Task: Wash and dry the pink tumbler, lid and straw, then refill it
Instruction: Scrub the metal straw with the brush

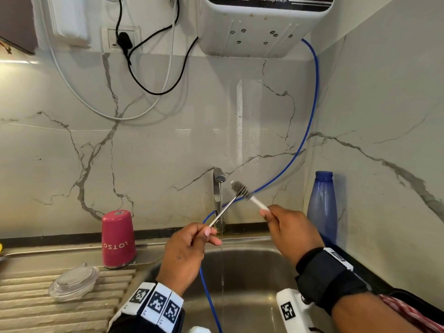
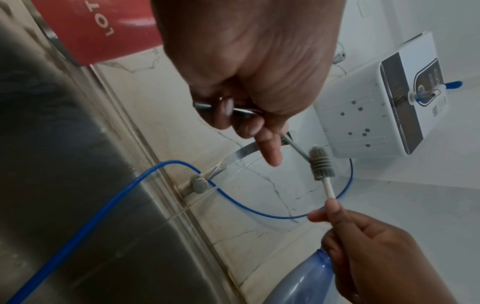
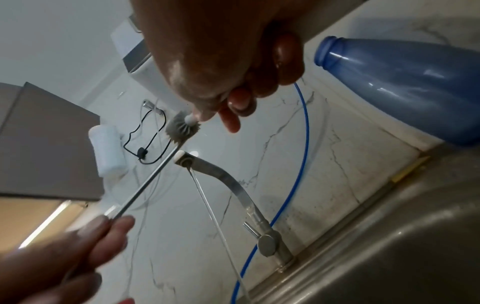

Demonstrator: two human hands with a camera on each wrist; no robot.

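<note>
My left hand pinches a thin metal straw that slants up to the right above the sink. A small grey bristle brush on a white handle is held in my right hand, and its bristles touch the straw's upper end. The pink tumbler stands upside down on the sink ledge at the left. Its clear lid lies on the ribbed drainboard in front of it. In the left wrist view the straw meets the brush; in the right wrist view the brush sits on the straw.
The tap runs a thin stream into the steel sink. A blue hose loops from the wall purifier down into the sink. A blue bottle stands uncapped at the right corner. Cables hang on the marble wall.
</note>
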